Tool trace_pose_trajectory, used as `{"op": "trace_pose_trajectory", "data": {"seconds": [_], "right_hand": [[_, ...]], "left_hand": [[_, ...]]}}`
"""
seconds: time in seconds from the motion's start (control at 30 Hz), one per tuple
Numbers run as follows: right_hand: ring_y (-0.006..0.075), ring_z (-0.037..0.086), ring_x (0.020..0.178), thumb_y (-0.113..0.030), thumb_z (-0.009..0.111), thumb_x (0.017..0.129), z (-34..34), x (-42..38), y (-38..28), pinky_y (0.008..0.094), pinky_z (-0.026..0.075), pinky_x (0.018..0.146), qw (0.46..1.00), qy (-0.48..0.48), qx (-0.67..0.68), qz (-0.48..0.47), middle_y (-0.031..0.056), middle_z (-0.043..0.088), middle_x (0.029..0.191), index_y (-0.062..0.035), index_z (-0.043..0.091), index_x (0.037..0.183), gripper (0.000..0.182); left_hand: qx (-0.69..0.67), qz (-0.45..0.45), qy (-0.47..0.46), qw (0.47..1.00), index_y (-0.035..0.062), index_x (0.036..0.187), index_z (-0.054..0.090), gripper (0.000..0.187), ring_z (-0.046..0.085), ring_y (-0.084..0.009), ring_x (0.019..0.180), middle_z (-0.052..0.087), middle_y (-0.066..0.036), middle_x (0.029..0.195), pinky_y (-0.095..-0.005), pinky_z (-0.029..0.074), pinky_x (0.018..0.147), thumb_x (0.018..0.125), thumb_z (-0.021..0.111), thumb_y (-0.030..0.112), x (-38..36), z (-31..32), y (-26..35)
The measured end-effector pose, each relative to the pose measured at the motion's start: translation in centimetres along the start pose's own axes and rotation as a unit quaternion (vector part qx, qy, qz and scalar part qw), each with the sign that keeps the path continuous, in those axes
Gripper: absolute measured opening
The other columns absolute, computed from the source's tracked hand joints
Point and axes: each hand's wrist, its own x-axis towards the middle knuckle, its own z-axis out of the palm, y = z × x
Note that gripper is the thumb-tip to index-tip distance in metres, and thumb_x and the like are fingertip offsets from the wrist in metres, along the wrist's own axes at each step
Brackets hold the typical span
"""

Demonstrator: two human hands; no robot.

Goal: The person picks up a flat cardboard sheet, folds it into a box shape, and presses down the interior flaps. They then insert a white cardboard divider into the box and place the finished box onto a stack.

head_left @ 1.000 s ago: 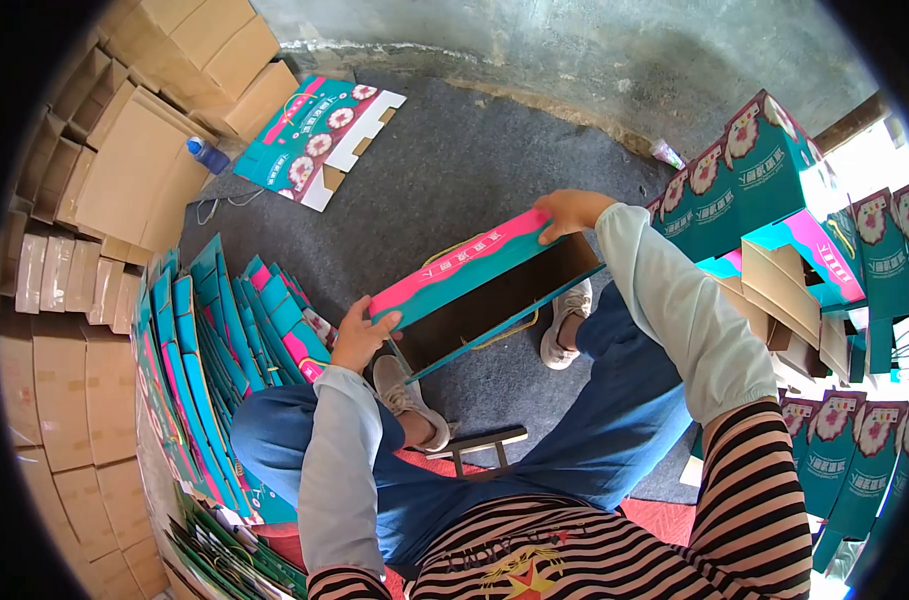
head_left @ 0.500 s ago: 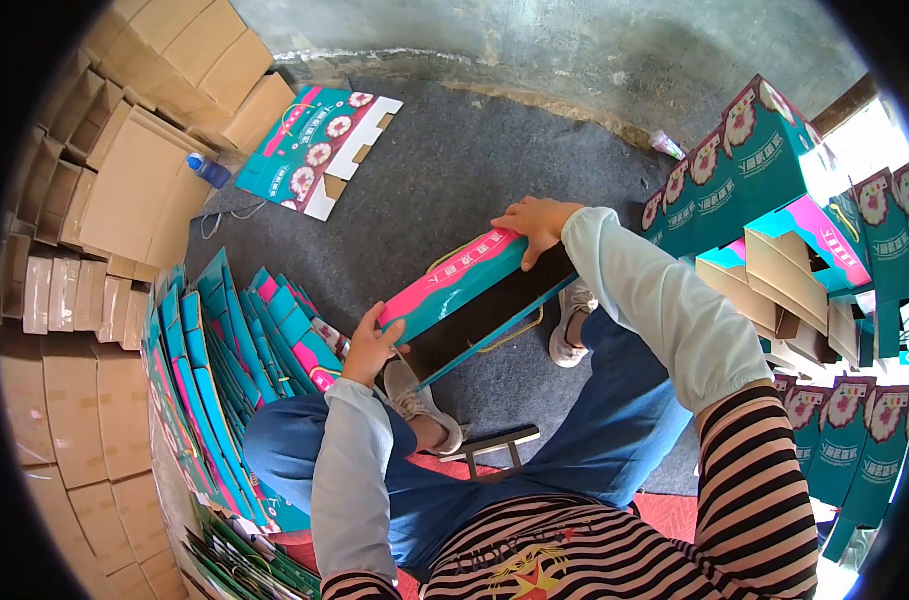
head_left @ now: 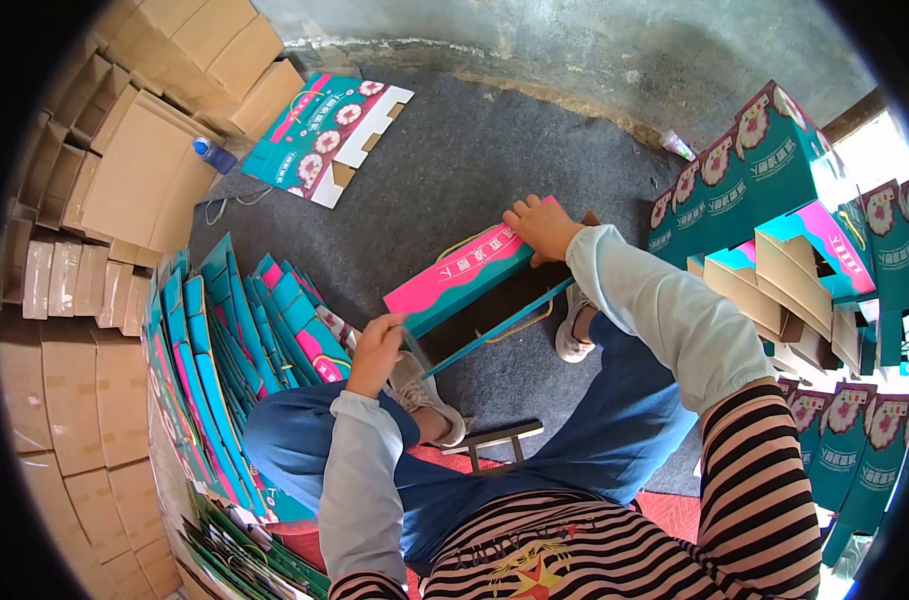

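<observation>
A teal and pink cardboard gift box (head_left: 464,270) lies tilted between my legs, its long dark opening facing me. Yellow cord handles show along both long sides. My right hand (head_left: 544,230) grips the far right end, fingers over the pink panel and thumb near the opening. At the opposite end, my left hand (head_left: 376,355) has its fingers bent together against the end edge of the box; their tips are partly hidden. A brown flap stands up just past my right hand.
Flat folded teal cartons (head_left: 224,370) are stacked at my left, before piled brown boxes (head_left: 84,400). One flattened carton (head_left: 324,135) and a blue bottle (head_left: 214,155) lie ahead. Assembled teal boxes (head_left: 744,180) stand at right. A small wooden frame (head_left: 494,440) lies near my feet.
My left hand has slid from the pink top corner down to the box's end edge. My right hand has shifted its grip at the far end, where a brown flap now shows.
</observation>
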Motion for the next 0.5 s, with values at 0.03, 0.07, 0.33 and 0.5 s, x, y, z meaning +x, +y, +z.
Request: {"op": "trace_pose_trajectory", "data": {"seconds": [0.03,0.07,0.33,0.5], "right_hand": [[0.0293,0.052,0.103,-0.031,0.087,0.05,0.4,-0.2,-0.2,0.0405,0.051,0.079,1.0,0.013,-0.013,0.006,0.01,0.054,0.108,-0.0042,0.051,0.113,0.078],[0.0286,0.053,0.101,-0.031,0.087,0.05,0.8,-0.3,-0.2,0.0394,0.051,0.078,0.999,0.029,-0.03,0.01,0.0095,0.054,0.107,-0.0042,0.051,0.113,0.077],[0.0267,0.053,0.098,-0.03,0.087,0.048,1.7,-0.3,-0.6,0.037,0.051,0.075,0.996,0.066,-0.049,0.017,0.0086,0.056,0.104,-0.0033,0.051,0.112,0.078],[0.0275,0.052,0.1,-0.028,0.088,0.049,1.7,-0.3,-0.5,0.036,0.051,0.076,0.997,0.06,-0.039,0.018,0.0095,0.055,0.105,-0.0025,0.049,0.113,0.079]], "left_hand": [[0.107,0.088,0.019,0.99,0.0025,0.119,0.055,0.043,0.046,-0.0369,0.116,0.045,-0.019,0.13,-0.041,0.037,0.1,0.085,0.062,0.029,0.1,0.1,-0.3],[0.212,0.174,0.037,0.961,0.0027,0.123,0.052,0.049,0.045,-0.0382,0.118,0.041,-0.022,0.133,-0.0412,0.038,0.1,0.084,0.065,0.029,0.1,0.3,-1.0],[0.374,0.175,0.114,0.903,0.0111,0.147,0.007,0.095,0.045,-0.0469,0.117,0.032,-0.032,0.135,-0.0468,0.045,0.091,0.08,0.068,0.04,1.1,4.3,-2.8],[0.375,0.089,0.104,0.917,0.0148,0.147,-0.001,0.092,0.055,-0.0466,0.103,0.04,-0.033,0.129,-0.0484,0.049,0.083,0.085,0.059,0.046,1.7,5.0,-3.0]]}}
